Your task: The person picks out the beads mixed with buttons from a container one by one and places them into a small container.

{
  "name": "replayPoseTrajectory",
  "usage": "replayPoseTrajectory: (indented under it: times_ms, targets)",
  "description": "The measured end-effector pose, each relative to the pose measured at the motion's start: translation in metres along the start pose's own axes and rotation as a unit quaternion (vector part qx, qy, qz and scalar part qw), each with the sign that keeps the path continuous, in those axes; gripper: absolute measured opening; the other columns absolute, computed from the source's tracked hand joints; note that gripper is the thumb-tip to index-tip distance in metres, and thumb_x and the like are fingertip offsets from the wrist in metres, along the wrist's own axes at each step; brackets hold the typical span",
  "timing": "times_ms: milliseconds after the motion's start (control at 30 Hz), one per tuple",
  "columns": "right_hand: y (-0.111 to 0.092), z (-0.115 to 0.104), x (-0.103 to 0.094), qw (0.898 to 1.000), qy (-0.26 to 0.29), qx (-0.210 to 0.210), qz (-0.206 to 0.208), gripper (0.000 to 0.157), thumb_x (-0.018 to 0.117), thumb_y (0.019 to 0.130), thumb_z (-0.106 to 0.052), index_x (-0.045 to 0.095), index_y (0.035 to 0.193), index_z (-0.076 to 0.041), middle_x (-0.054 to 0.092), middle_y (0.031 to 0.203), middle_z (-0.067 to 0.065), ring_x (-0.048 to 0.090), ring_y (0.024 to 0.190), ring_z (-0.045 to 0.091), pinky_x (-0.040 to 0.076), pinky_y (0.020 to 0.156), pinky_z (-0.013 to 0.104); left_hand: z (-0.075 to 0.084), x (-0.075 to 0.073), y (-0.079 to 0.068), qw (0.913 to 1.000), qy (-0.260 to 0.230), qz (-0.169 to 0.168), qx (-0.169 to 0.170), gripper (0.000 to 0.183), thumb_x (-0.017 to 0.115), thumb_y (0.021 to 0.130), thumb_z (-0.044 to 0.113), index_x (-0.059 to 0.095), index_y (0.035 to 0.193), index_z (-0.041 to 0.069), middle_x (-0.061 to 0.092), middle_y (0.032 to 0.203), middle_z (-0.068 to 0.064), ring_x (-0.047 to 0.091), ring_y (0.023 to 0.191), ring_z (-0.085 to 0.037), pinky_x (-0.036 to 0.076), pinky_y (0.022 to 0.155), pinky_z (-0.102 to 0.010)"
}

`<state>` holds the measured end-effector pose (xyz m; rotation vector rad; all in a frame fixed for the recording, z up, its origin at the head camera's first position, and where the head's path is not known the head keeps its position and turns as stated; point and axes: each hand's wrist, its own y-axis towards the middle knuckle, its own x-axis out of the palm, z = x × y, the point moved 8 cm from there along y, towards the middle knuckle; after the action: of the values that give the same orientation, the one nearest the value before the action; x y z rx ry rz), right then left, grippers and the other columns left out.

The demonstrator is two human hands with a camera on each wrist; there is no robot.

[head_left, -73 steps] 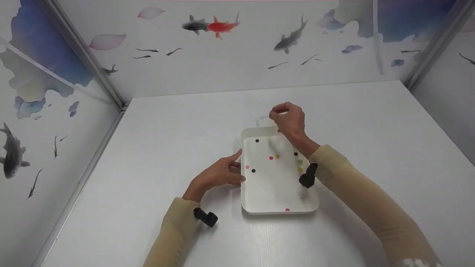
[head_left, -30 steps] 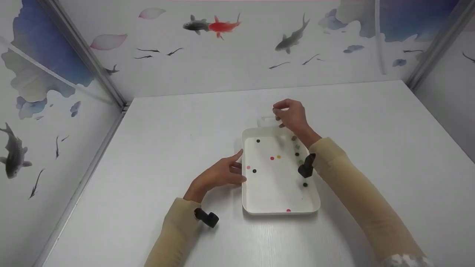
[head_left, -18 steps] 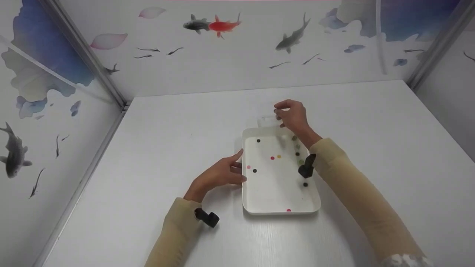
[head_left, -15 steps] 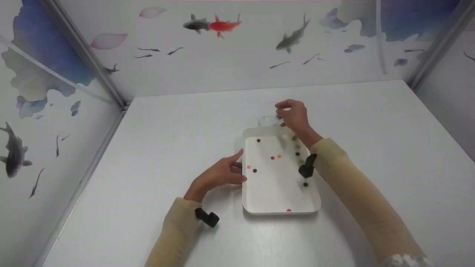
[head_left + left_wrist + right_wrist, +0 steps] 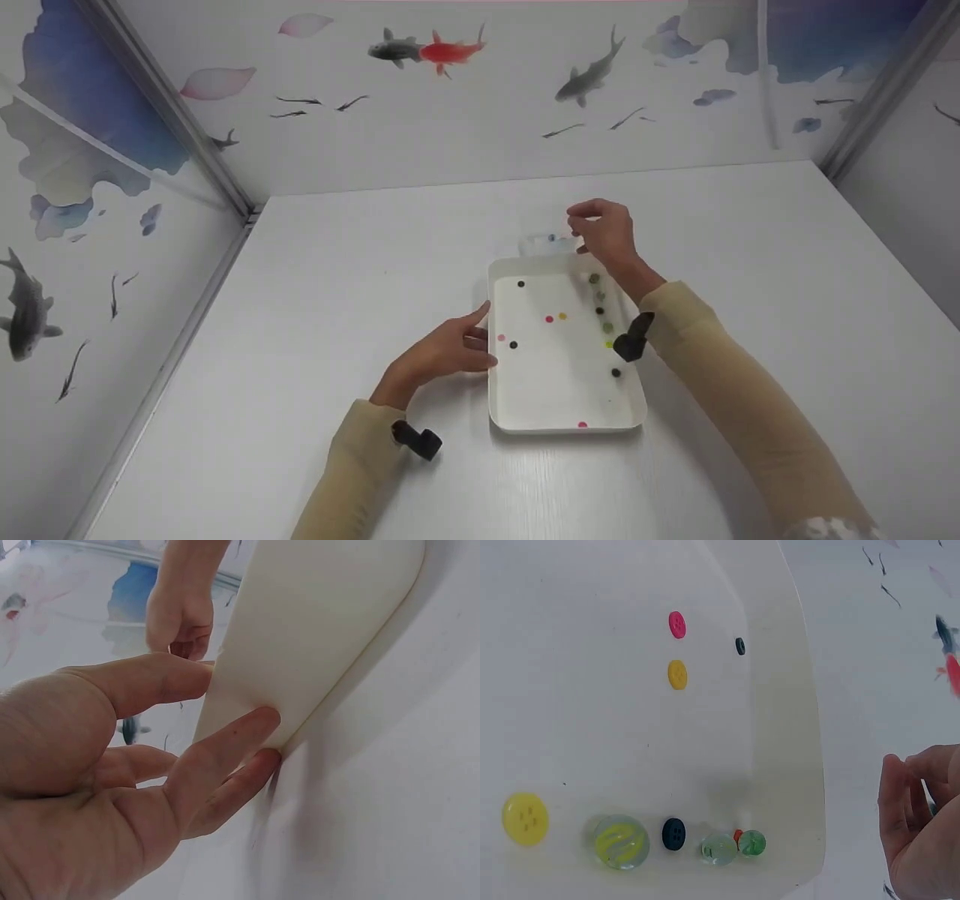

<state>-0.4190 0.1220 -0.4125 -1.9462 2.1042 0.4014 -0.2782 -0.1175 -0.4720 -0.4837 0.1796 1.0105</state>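
Observation:
My left hand [image 5: 442, 347] touches the left wall of a white tray [image 5: 551, 409]; in the left wrist view its fingers press the wall's outside and rim. Just past the tray's far edge, my right hand [image 5: 609, 232] hovers by a clear container [image 5: 531, 245]. Its thumb and fingertips are close together, and I see nothing between them. A small bluish marble [image 5: 552, 238] shows in the container. Along the tray's right side are glass marbles, one with yellow swirls [image 5: 622, 842], a yellow button [image 5: 526, 818] and a dark button [image 5: 673, 834].
Other buttons lie spread over the tray: a red one [image 5: 549, 319], an orange-yellow one [image 5: 562, 316], a pink one [image 5: 501, 337] and several dark ones, one near the far left corner [image 5: 521, 284]. The white table [image 5: 337, 255] meets fish-printed panels.
My right hand was over the container with a small round thing at its fingers; it has moved slightly right, and the bluish marble now shows in the container. My left hand stays put.

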Motion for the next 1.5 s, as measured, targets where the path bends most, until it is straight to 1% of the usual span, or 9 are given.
replayPoseTrajectory:
  times_ms: [133,300,533,733,800,867,1000,1333,1500]
  targets:
    - [-0.001,0.001,-0.007,1.000,0.006,0.006,-0.003,0.025,0.060,0.100,-0.019,0.068,0.120,-0.006,0.064,0.123,0.013,0.063,0.110,0.026,0.057,0.066,0.018,-0.001,0.000,0.001,1.0000,0.000,0.000,-0.001,0.096,0.076,0.086,0.015,0.017,0.161,0.019,0.059,0.140,-0.015,0.063,0.126,-0.022,0.052,0.104,-0.039]
    - [-0.006,-0.004,-0.015,1.000,0.019,-0.013,-0.016,0.027,0.062,0.099,-0.022,0.067,0.121,-0.006,0.064,0.123,0.012,0.063,0.109,0.022,0.057,0.069,0.017,0.000,-0.001,0.001,1.0000,0.002,0.004,-0.002,0.096,0.076,0.086,0.014,0.017,0.161,0.018,0.059,0.139,-0.015,0.063,0.125,-0.022,0.053,0.104,-0.038]
    - [-0.019,-0.007,-0.028,0.999,-0.009,-0.039,-0.028,0.031,0.064,0.098,-0.025,0.065,0.125,-0.009,0.063,0.125,0.010,0.061,0.107,0.018,0.056,0.075,0.016,0.000,0.000,0.002,1.0000,0.005,0.006,-0.006,0.096,0.076,0.086,0.013,0.017,0.161,0.020,0.058,0.141,-0.015,0.061,0.128,-0.023,0.052,0.105,-0.039]
    - [-0.033,-0.005,-0.039,0.995,-0.037,-0.077,-0.054,0.041,0.066,0.097,-0.028,0.061,0.131,-0.007,0.060,0.133,0.014,0.058,0.115,0.021,0.054,0.077,0.013,0.000,0.000,0.002,0.9999,0.005,0.006,-0.008,0.096,0.076,0.086,0.013,0.018,0.161,0.020,0.056,0.143,-0.017,0.061,0.129,-0.024,0.053,0.105,-0.039]
    - [-0.039,-0.003,-0.040,0.993,-0.049,-0.079,-0.066,0.043,0.067,0.096,-0.029,0.060,0.133,-0.008,0.059,0.136,0.014,0.055,0.121,0.025,0.055,0.085,0.020,-0.001,0.000,0.002,0.9999,0.003,0.007,-0.011,0.096,0.076,0.086,0.013,0.018,0.161,0.021,0.056,0.143,-0.016,0.062,0.128,-0.023,0.053,0.104,-0.039]
    - [-0.044,0.000,-0.040,0.992,-0.062,-0.075,-0.075,0.045,0.067,0.096,-0.030,0.059,0.134,-0.009,0.057,0.139,0.013,0.053,0.127,0.028,0.055,0.095,0.032,-0.003,0.000,0.002,0.9998,0.006,0.011,-0.016,0.095,0.077,0.085,0.014,0.019,0.161,0.022,0.056,0.143,-0.016,0.062,0.127,-0.023,0.053,0.105,-0.039]
    - [-0.051,0.008,-0.039,0.991,-0.079,-0.065,-0.089,0.048,0.068,0.095,-0.031,0.056,0.137,-0.011,0.054,0.144,0.012,0.048,0.136,0.032,0.046,0.109,0.053,-0.004,-0.001,0.002,0.9996,0.008,0.015,-0.021,0.095,0.077,0.085,0.015,0.020,0.161,0.024,0.056,0.143,-0.015,0.062,0.127,-0.022,0.052,0.106,-0.040]
    - [-0.066,0.038,-0.044,0.983,-0.093,-0.040,-0.154,0.070,0.072,0.091,-0.042,0.044,0.149,-0.014,0.042,0.156,0.013,0.040,0.145,0.038,0.043,0.112,0.058,-0.002,0.001,0.003,0.9998,0.005,0.010,-0.014,0.095,0.076,0.086,0.013,0.019,0.161,0.021,0.057,0.142,-0.016,0.062,0.127,-0.023,0.052,0.106,-0.040]
    - [-0.069,0.049,-0.049,0.981,-0.084,-0.032,-0.175,0.073,0.072,0.091,-0.043,0.040,0.151,-0.017,0.038,0.159,0.010,0.036,0.148,0.036,0.039,0.114,0.060,-0.003,0.000,0.002,0.9997,0.002,0.012,-0.020,0.095,0.077,0.086,0.012,0.020,0.161,0.021,0.057,0.142,-0.016,0.062,0.127,-0.023,0.054,0.104,-0.039]
